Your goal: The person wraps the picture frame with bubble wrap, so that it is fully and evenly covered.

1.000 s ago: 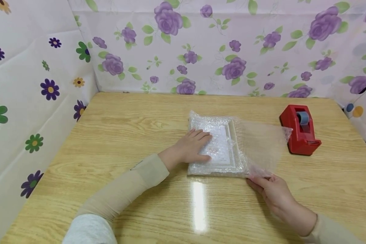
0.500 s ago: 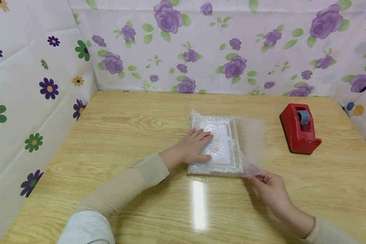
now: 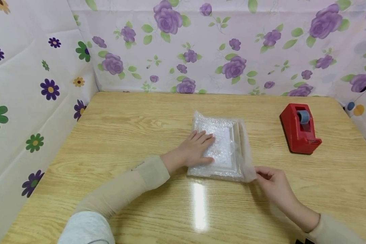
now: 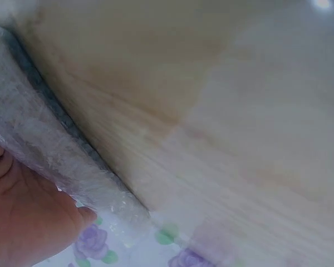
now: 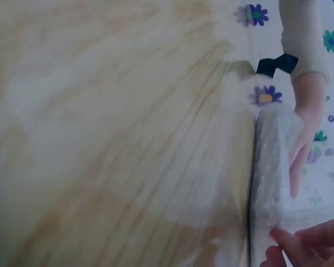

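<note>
A picture frame (image 3: 232, 149) with a pale front lies flat on the table, wrapped in clear bubble wrap (image 3: 213, 122). My left hand (image 3: 196, 149) rests spread on its left half, fingers extended across the wrap. At the near right corner, my right hand (image 3: 276, 184) pinches the loose edge of the wrap between thumb and fingers. That loose flap (image 3: 247, 149) stands up along the frame's right side. The right wrist view shows the pinching fingers (image 5: 286, 242) beside the wrapped side. In the left wrist view, the left hand (image 4: 33, 222) lies against the wrap.
A red tape dispenser (image 3: 299, 135) holding a roll of bluish tape (image 3: 303, 117) stands at the right rear of the wooden table (image 3: 140, 118). Flowered cloth (image 3: 201, 51) hangs behind the table and down the left side.
The wrap flap, spread out to the right toward the dispenser a second ago, is now drawn up and in against the frame's right side by my right hand. My left hand stays on the frame.
</note>
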Demonstrator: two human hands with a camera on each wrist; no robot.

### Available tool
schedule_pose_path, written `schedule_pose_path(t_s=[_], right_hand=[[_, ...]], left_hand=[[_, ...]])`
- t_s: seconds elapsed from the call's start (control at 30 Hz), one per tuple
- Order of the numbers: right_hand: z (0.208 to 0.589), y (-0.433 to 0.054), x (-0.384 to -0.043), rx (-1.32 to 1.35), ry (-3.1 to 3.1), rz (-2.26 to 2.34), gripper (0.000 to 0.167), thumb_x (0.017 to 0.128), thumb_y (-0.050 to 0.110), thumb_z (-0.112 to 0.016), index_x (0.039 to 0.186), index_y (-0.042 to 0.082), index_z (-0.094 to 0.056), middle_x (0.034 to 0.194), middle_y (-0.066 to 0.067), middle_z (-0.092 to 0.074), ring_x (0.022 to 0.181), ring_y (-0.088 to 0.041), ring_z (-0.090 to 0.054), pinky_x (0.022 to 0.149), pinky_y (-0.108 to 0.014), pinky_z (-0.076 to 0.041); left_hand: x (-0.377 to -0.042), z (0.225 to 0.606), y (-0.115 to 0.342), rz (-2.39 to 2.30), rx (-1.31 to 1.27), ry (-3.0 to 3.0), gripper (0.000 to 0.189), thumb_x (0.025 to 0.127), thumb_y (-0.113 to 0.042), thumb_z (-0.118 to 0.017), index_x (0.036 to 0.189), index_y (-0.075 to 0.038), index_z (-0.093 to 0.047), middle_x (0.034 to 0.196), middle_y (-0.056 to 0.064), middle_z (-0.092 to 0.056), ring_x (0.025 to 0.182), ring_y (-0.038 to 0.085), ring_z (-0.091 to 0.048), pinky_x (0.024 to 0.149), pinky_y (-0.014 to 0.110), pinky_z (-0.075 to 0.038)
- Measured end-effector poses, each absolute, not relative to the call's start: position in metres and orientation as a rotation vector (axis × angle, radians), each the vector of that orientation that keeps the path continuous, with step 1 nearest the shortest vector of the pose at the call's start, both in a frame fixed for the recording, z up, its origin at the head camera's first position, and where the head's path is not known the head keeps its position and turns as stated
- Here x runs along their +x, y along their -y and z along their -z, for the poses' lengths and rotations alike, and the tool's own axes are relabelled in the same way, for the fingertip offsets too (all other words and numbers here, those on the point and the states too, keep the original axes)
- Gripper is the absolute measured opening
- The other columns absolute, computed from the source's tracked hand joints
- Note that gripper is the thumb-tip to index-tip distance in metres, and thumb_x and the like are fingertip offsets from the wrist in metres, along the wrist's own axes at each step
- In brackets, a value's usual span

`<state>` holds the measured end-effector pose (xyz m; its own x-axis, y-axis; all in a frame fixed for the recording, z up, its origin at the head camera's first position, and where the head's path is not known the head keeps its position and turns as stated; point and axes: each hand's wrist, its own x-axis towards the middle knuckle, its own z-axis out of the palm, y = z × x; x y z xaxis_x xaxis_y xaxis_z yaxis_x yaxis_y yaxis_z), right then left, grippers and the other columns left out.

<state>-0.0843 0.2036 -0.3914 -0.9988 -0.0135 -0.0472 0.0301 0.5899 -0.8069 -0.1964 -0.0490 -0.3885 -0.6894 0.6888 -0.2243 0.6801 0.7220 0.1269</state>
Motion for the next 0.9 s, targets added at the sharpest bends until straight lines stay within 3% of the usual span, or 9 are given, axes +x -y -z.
schedule_pose_path(t_s=[0.2, 0.37, 0.57, 0.67, 0.77, 0.83, 0.9], right_hand=[[0.399, -0.209, -0.094, -0.016, -2.763, 1.443, 0.014, 0.083, -0.003, -0.066, 0.096, -0.007, -0.07, 0.087, -0.015, -0.071, 0.07, 0.007, -0.053, 0.058, -0.015, -0.048], [0.402, -0.213, -0.104, -0.153, -2.737, 1.468, 0.02, 0.083, -0.006, -0.065, 0.103, -0.007, -0.064, 0.079, -0.013, -0.069, 0.065, 0.002, -0.054, 0.052, -0.019, -0.046], [0.402, -0.216, -0.114, -0.314, -2.799, 1.426, 0.017, 0.082, -0.006, -0.066, 0.099, -0.005, -0.067, 0.1, -0.021, -0.068, 0.083, 0.014, -0.054, 0.07, -0.011, -0.051], [0.402, -0.219, -0.12, -0.394, -2.753, 1.465, 0.027, 0.081, -0.01, -0.066, 0.107, -0.008, -0.063, 0.115, -0.027, -0.063, 0.097, 0.015, -0.052, 0.081, -0.017, -0.055], [0.403, -0.224, -0.128, -0.488, -2.647, 1.472, 0.046, 0.083, -0.01, -0.064, 0.126, -0.014, -0.05, 0.131, -0.033, -0.05, 0.119, -0.011, -0.055, 0.091, -0.033, -0.052], [0.403, -0.228, -0.133, -0.555, -2.585, 1.446, 0.058, 0.085, -0.007, -0.063, 0.137, -0.014, -0.038, 0.139, -0.034, -0.04, 0.13, -0.033, -0.044, 0.096, -0.042, -0.046], [0.402, -0.231, -0.138, -0.62, -2.521, 1.422, 0.065, 0.086, -0.003, -0.063, 0.142, -0.012, -0.03, 0.146, -0.033, -0.031, 0.132, -0.046, -0.032, 0.101, -0.038, -0.042]], left_hand=[[-0.191, 0.388, 0.048, -0.071, 1.085, -2.664, 0.073, 0.097, -0.053, -0.039, 0.153, -0.014, -0.015, 0.16, 0.004, -0.015, 0.148, 0.028, -0.006, 0.121, 0.043, 0.001], [-0.192, 0.389, 0.048, -0.104, 1.075, -2.678, 0.074, 0.095, -0.054, -0.041, 0.153, -0.015, -0.017, 0.159, 0.003, -0.017, 0.147, 0.032, -0.004, 0.12, 0.048, 0.002], [-0.195, 0.39, 0.049, -0.207, 1.026, -2.695, 0.074, 0.092, -0.056, -0.046, 0.152, -0.02, -0.023, 0.159, 0.004, -0.015, 0.145, 0.04, 0.006, 0.119, 0.051, 0.005], [-0.195, 0.391, 0.05, -0.288, 0.983, -2.681, 0.074, 0.091, -0.056, -0.05, 0.151, -0.021, -0.025, 0.16, 0.011, -0.007, 0.144, 0.04, 0.01, 0.119, 0.048, 0.006], [-0.196, 0.392, 0.05, -0.357, 0.95, -2.674, 0.074, 0.089, -0.056, -0.053, 0.15, -0.023, -0.028, 0.159, 0.017, -0.003, 0.145, 0.039, 0.011, 0.119, 0.046, 0.006], [-0.196, 0.392, 0.051, -0.368, 0.948, -2.675, 0.074, 0.088, -0.056, -0.054, 0.15, -0.024, -0.029, 0.159, 0.018, -0.003, 0.145, 0.039, 0.01, 0.12, 0.045, 0.006], [-0.196, 0.393, 0.051, -0.363, 0.955, -2.68, 0.075, 0.088, -0.057, -0.054, 0.15, -0.024, -0.028, 0.159, 0.017, -0.004, 0.145, 0.038, 0.009, 0.12, 0.045, 0.005]])
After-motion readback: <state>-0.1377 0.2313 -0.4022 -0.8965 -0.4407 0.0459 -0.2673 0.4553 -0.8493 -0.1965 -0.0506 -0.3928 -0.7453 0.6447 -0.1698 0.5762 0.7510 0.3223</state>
